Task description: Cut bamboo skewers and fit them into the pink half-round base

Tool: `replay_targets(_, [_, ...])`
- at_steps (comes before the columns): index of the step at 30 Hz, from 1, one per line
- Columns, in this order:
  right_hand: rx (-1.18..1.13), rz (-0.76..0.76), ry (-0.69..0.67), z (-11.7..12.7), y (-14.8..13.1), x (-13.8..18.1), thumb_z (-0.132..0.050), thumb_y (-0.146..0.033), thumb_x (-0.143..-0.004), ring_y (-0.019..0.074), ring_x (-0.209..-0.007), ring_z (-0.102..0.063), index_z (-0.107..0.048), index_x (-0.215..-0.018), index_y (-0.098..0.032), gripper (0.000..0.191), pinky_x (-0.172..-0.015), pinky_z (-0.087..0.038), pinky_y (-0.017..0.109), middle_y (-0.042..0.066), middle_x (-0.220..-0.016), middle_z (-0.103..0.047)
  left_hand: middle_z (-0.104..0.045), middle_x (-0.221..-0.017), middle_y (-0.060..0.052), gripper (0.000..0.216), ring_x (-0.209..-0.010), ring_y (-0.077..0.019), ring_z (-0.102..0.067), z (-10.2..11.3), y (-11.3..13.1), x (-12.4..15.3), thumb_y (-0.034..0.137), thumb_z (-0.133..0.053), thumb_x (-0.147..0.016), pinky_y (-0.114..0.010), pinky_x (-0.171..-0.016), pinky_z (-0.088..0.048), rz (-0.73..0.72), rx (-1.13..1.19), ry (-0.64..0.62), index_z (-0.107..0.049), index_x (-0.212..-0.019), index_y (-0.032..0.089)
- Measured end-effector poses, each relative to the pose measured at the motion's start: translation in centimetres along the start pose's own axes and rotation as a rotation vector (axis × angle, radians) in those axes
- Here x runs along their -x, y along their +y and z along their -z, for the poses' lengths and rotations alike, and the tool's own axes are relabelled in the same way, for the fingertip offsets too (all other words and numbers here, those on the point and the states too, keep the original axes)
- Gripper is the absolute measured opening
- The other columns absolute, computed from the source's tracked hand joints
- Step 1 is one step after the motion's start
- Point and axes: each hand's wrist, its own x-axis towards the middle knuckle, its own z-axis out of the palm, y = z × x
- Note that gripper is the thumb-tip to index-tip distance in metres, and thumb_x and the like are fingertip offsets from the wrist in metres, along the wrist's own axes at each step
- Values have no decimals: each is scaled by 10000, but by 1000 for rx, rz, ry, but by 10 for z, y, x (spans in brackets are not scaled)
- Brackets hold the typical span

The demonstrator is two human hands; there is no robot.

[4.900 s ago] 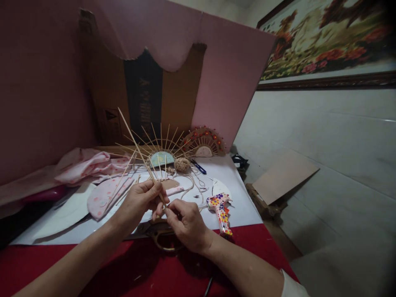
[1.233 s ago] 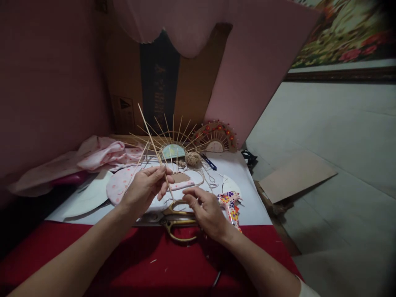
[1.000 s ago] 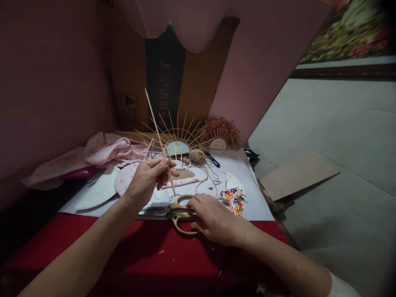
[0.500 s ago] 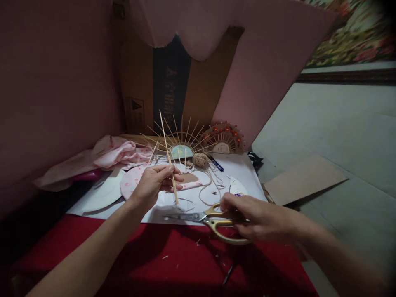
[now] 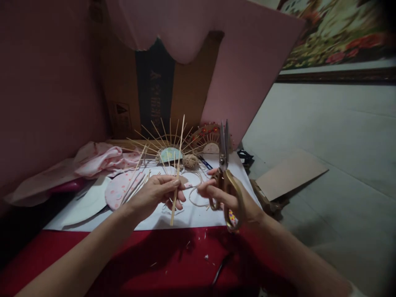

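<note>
My left hand (image 5: 163,192) pinches a thin wooden skewer (image 5: 179,161), which stands nearly upright over the white sheet (image 5: 148,222). My right hand (image 5: 230,198) has the gold-handled scissors (image 5: 223,159) hooked on its fingers, blades pointing up and slightly apart. Its fingertips reach toward the skewer without touching it. Behind my left hand lies a half-round pad of pink dotted cloth (image 5: 116,192) with sticks on it. Farther back are a fan of sticks with a pale green half-round base (image 5: 170,154) and a ball of twine (image 5: 191,161).
A fan with red beads (image 5: 206,131) leans at the back near a blue pen-like tool (image 5: 204,162). Crumpled pink cloth (image 5: 105,159) and a white curved piece (image 5: 88,206) lie left. Cardboard (image 5: 292,173) rests on the floor at right. Small scraps dot the red cloth (image 5: 130,264).
The scissors have swung from pointing left to pointing up in my right hand, whose fingers have come nearer the skewer. The skewer now leans right instead of left. The view has shifted.
</note>
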Motion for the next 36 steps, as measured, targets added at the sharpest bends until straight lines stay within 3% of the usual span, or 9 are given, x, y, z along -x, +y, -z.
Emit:
replay_targets(3, [-143,94,136,-14,9,-14,-725,-261,-679,203,-849,-655,-443,-1027,-229,450,-621,-521,281,54,-956,-678,-679,-649,-61,243,-516,-144,-646,-13,7,-1,370,-580,-812,-184,-434,-380,39,-1,-104,-628,-800,132])
replay_targets(8, [-276,94,209,-22,20,-27,-753,-285,-641,173,-653,-648,-466,-1016,-198,480,-558,-508,273,-6,-747,-657,-669,-620,-58,248,-490,-145,-633,-28,12,-9,377,-570,-812,-192,-418,-392,101,-92,-182,-629,-776,138])
replay_targets(12, [-355,114,225,-18,31,-35,-758,-292,-644,135,-535,-602,-475,-995,-187,463,-496,-477,247,-48,-651,-617,-664,-596,-54,281,-463,-148,-622,-34,14,-20,409,-594,-779,-204,-403,-412,144,-208,-158,-634,-755,133])
replay_targets(16, [-384,159,258,-13,46,-40,-749,-265,-659,139,-547,-611,-473,-993,-187,440,-523,-487,251,-55,-630,-621,-673,-596,-67,339,-459,-153,-624,-36,11,-28,453,-615,-753,-203,-400,-405,174,-320,-59,-633,-761,114])
replay_targets(19, [-374,183,299,-12,52,-42,-752,-250,-658,138,-549,-613,-469,-996,-190,446,-541,-489,257,-58,-630,-619,-694,-660,-89,331,-517,-160,-648,-34,2,-29,427,-602,-780,-221,-460,-452,178,-226,-56,-633,-848,104])
replay_targets(22, [-354,198,353,-11,54,-43,-754,-247,-653,142,-565,-618,-477,-989,-192,439,-568,-495,270,-61,-636,-611,-695,-706,-99,245,-599,-170,-670,-32,-9,-27,320,-561,-828,-246,-538,-504,170,22,-95,-613,-921,99])
replay_targets(27, [-337,141,359,-13,55,-43,-761,-251,-633,136,-547,-606,-466,-972,-200,453,-536,-490,260,-73,-624,-590,-667,-698,-86,165,-467,-105,-590,-30,-23,-25,195,-499,-853,-164,-376,-396,199,318,-157,-600,-911,79])
replay_targets(31, [-370,86,328,-17,56,-42,-761,-262,-626,128,-495,-585,-432,-975,-213,482,-458,-471,243,-79,-631,-588,-627,-642,-52,193,-360,-52,-454,-29,-25,-25,220,-472,-872,-148,-296,-223,187,331,-137,-601,-898,79])
replay_targets(36, [-299,130,285,-26,61,-41,-745,-268,-655,128,-459,-581,-418,-997,-206,477,-465,-467,245,-87,-574,-583,-592,-605,-14,194,-396,-41,-437,-32,-30,-24,306,-571,-825,-150,-362,-256,129,223,1,-586,-805,114])
